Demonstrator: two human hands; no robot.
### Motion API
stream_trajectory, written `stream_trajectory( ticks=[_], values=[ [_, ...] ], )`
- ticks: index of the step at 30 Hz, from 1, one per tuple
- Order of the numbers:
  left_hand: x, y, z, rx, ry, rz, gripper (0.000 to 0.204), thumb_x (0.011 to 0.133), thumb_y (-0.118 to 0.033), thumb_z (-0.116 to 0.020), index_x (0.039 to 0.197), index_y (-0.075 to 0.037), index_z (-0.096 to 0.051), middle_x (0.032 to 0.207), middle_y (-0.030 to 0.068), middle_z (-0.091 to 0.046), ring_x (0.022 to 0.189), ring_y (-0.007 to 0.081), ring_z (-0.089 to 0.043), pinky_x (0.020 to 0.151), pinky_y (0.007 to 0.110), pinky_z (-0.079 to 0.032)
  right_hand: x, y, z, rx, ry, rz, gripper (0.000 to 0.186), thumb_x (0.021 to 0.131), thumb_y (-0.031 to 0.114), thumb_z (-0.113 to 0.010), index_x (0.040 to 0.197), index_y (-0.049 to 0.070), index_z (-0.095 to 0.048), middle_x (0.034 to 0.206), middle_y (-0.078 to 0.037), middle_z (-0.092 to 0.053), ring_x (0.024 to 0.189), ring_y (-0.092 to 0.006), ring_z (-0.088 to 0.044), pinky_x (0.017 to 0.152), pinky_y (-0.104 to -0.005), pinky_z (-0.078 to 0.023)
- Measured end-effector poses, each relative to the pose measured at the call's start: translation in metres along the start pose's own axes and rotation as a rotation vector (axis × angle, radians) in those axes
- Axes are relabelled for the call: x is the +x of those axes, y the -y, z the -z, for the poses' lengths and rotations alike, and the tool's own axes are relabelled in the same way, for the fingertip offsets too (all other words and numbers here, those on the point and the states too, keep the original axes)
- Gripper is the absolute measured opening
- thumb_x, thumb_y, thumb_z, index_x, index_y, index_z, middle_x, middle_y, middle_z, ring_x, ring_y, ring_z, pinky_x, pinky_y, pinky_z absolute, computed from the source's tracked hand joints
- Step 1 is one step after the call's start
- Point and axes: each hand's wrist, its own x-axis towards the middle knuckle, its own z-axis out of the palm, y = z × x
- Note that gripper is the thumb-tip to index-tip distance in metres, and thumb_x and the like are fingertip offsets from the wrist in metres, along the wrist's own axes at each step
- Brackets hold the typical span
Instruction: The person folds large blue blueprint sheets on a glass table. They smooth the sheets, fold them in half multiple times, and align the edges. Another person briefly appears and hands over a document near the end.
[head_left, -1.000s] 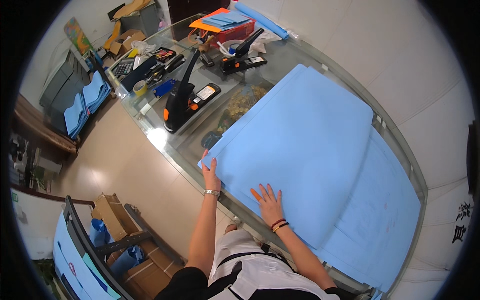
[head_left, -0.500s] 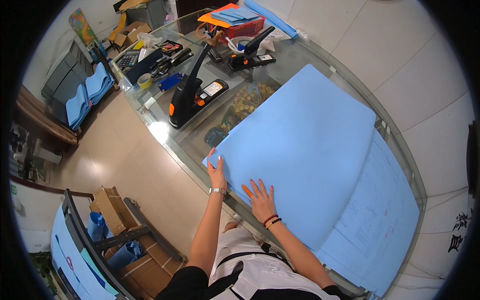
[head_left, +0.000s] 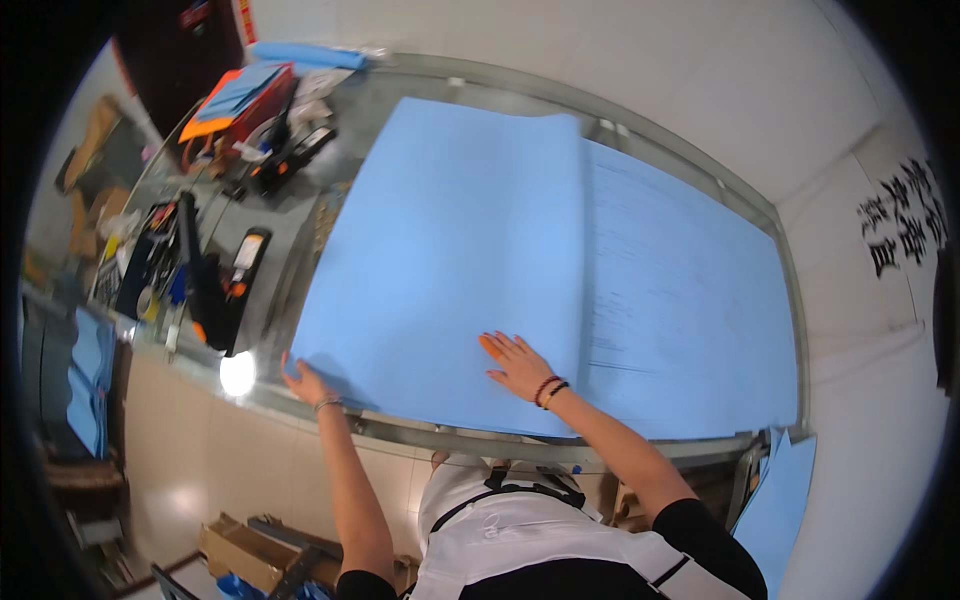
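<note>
A large blue paper sheet (head_left: 450, 220) lies folded over on the glass table, with its fold running down its right side. My left hand (head_left: 310, 385) is at the near left corner, the edge caught between thumb and fingers; the fingers are partly hidden. My right hand (head_left: 522, 372) rests flat on top, near the front edge, fingers spread, with an orange finger cover (head_left: 490, 346) on one finger. To the right of the fold, a blue printed sheet (head_left: 690, 300) with fine dark lines shows.
Left of the paper stand a heavy-duty stapler (head_left: 215, 290) and another stapler (head_left: 290, 160). Behind them are a red basket (head_left: 262, 115) with orange and blue papers and a blue roll (head_left: 305, 55). The glass table edge (head_left: 400, 432) runs in front of me; a cardboard box (head_left: 245, 555) is on the floor.
My view has turned right, so the table now lies more squarely before me. Both hands stay on the blue sheet, now farther apart, the right nearer the fold.
</note>
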Motion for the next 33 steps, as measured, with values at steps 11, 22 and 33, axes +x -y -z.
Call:
stream_trajectory(
  ticks=[11, 22, 33],
  values=[
    [0.051, 0.034, -0.018, 0.616, -0.057, -0.65, 0.051, 0.089, -0.025, -0.054, 0.132, 0.0, -0.04, 0.128, 0.0168, -0.047, 0.113, 0.0328, -0.049, 0.094, 0.042, -0.043, -0.141, -0.09, -0.017, 0.367, -0.036, -0.173, 0.055, 0.096, 0.034, -0.042, 0.146, 0.015, -0.026, 0.152, -0.006, -0.023, 0.141, -0.0235, -0.019, 0.114, -0.047, -0.013],
    [-0.258, 0.025, -0.09, 1.277, 1.162, -1.326, 0.058, 0.096, -0.042, -0.037, 0.147, -0.016, -0.024, 0.154, 0.0075, -0.017, 0.142, 0.0329, -0.011, 0.11, 0.057, -0.011, -0.134, -0.093, -0.028, 0.413, -0.152, -0.122, 0.056, 0.098, 0.042, -0.037, 0.145, 0.013, -0.028, 0.152, -0.004, -0.023, 0.141, -0.0194, -0.017, 0.115, -0.0444, -0.008],
    [-0.267, 0.015, -0.095, 1.195, 1.218, -1.293, 0.063, 0.09, -0.047, -0.04, 0.144, -0.014, -0.033, 0.152, 0.012, -0.021, 0.141, 0.0371, -0.013, 0.111, 0.057, -0.005, -0.046, -0.195, -0.013, 0.155, -0.244, -0.109, 0.047, 0.097, 0.031, -0.04, 0.142, 0.017, -0.036, 0.141, 0.001, -0.041, 0.13, -0.0129, -0.037, 0.108, -0.046, -0.024]
  ],
)
